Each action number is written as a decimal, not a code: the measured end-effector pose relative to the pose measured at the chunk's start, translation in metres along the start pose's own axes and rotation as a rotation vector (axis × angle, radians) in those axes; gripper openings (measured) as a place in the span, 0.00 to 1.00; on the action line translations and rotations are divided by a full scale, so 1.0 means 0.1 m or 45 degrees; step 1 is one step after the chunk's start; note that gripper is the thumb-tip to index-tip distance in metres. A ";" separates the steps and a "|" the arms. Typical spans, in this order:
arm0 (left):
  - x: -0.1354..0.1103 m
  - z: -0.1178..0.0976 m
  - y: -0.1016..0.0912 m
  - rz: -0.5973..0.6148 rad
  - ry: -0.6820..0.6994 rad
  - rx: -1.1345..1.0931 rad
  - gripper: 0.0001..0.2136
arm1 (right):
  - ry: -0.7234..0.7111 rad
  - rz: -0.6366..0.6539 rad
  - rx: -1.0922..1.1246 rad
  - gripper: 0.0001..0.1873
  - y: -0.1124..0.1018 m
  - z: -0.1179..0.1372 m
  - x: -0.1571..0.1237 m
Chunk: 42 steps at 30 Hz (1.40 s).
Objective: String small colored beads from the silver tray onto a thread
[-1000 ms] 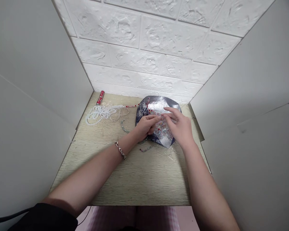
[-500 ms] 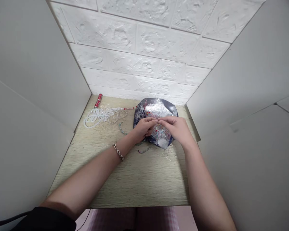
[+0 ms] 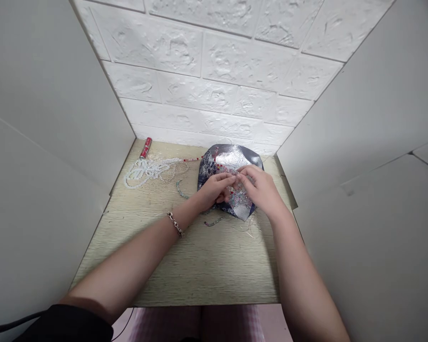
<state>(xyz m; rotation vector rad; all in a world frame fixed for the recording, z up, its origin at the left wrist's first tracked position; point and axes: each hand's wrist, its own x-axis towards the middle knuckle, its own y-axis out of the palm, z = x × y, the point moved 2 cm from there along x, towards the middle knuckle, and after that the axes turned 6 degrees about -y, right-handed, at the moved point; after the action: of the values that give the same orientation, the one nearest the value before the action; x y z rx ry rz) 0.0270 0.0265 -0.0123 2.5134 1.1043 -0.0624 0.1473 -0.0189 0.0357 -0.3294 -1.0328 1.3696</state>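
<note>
pale wood-grain desk (image 3: 199,266), shiny silver-and-navy cloth (image 3: 228,158) scattered with tiny beads (image 3: 239,202)

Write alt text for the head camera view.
A person's left hand and right hand meet over beads strewn on a silver and navy sheet on a pale wood-grain desk. A tangle of white bead strands and a red cylinder lie nearby, before a white textured wall.

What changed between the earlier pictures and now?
The right hand moved down and in toward the left hand, its fingers curling over the beads on the silver cloth. The left hand barely moved. The white bead strands and red tube stayed put.
</note>
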 end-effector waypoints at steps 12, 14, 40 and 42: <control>0.01 0.01 0.00 -0.037 0.001 -0.087 0.12 | 0.326 0.518 -0.753 0.11 0.03 -0.02 -0.22; 0.01 0.01 0.00 -0.042 -0.001 -0.101 0.11 | 0.351 0.573 -0.764 0.12 0.04 0.00 -0.22; 0.01 0.01 0.00 -0.079 -0.038 -0.094 0.07 | 0.388 0.605 -0.670 0.12 0.04 -0.08 -0.18; 0.01 0.01 0.00 -0.076 -0.031 -0.083 0.07 | 0.390 0.611 -0.653 0.11 0.03 -0.07 -0.19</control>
<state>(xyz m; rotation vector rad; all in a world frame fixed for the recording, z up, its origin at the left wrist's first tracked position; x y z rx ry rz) 0.0281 0.0269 -0.0139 2.4161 1.1528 -0.0717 0.1531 -0.0327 0.0219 -1.1938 -1.0728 1.3934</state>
